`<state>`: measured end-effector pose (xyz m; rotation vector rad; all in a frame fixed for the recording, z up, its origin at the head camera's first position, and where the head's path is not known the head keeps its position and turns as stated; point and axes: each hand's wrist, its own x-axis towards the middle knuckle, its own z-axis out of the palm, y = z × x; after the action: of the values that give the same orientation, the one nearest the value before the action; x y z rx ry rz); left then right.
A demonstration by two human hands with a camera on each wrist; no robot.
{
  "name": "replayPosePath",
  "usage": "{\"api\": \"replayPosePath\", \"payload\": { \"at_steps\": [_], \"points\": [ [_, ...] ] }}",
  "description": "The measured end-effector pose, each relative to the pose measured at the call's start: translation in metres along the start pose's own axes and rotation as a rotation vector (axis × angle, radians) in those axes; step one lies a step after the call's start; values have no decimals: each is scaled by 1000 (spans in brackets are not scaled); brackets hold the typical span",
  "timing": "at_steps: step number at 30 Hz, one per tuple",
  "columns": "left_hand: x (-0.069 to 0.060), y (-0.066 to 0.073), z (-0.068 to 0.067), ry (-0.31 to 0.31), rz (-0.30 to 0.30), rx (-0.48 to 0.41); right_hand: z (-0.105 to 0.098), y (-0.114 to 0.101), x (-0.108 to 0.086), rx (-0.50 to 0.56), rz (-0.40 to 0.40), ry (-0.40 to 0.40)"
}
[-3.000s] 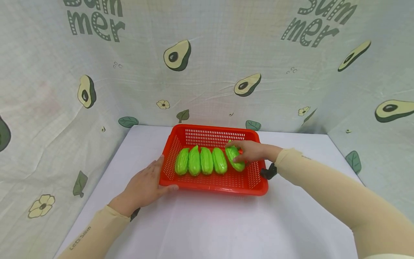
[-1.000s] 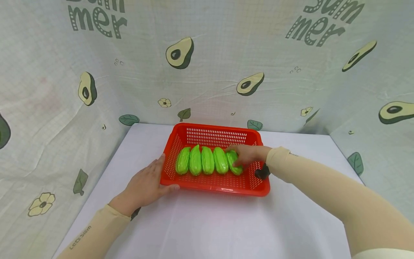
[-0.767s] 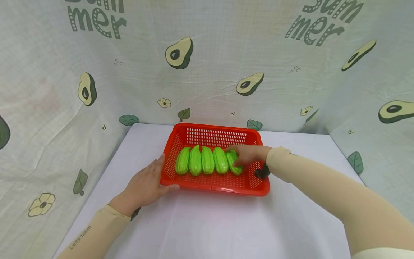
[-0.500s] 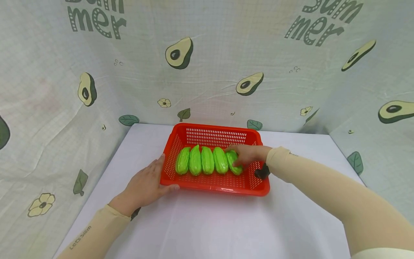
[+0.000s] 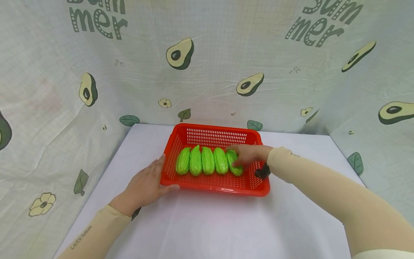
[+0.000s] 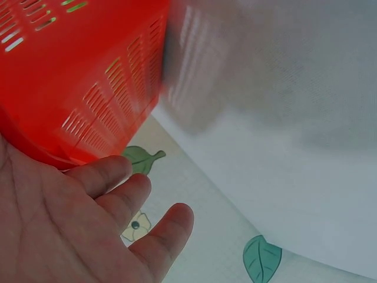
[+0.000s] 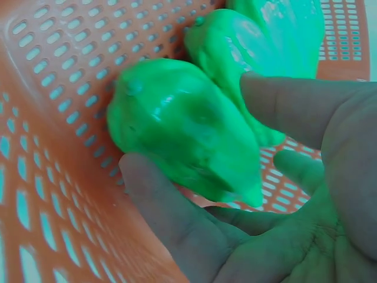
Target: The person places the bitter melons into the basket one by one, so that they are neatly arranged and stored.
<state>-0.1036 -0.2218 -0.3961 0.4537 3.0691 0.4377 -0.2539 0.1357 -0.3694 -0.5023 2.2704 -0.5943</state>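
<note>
A red plastic basket (image 5: 207, 187) holds several bright green ribbed gourds (image 5: 207, 160), glossy and side by side in a row. My right hand (image 5: 247, 155) reaches inside over the right end, thumb and fingers about the rightmost gourd (image 5: 233, 163); part of it is hidden by the hand. In the right wrist view, the thumb and index finger lie on either side of this gourd (image 7: 182, 127). My left hand (image 5: 145, 185) rests against the basket's left front corner, its fingers extended along the outside and its thumb by the front rim.
The basket stands on a white-covered table (image 5: 207, 230). A pale cloth (image 5: 207, 72) printed with avocados, leaves and lettering encloses the back and both sides. Inside the basket, its right wall (image 5: 257, 180) rises close beside my right wrist.
Since three seconds ago, my right hand has moved the rightmost gourd left and down, up against its neighbour. Over the last second, both hands have stayed in place.
</note>
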Motion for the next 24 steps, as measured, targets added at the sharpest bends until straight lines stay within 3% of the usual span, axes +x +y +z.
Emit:
{"api": "replayPosePath", "payload": {
  "at_steps": [4,9,16,24],
  "points": [
    [0,0,0,3,1,1,-9,-3,-5,-20,-17,18],
    [0,0,0,0,1,1,-26,-7,-21,51,-43,52],
    [0,-2,-2,-14,-22,4,-54,-7,-58,78,-126,159],
    [0,-3,-11,-61,-37,-26,-69,18,-114,-53,-195,347]
  ]
}}
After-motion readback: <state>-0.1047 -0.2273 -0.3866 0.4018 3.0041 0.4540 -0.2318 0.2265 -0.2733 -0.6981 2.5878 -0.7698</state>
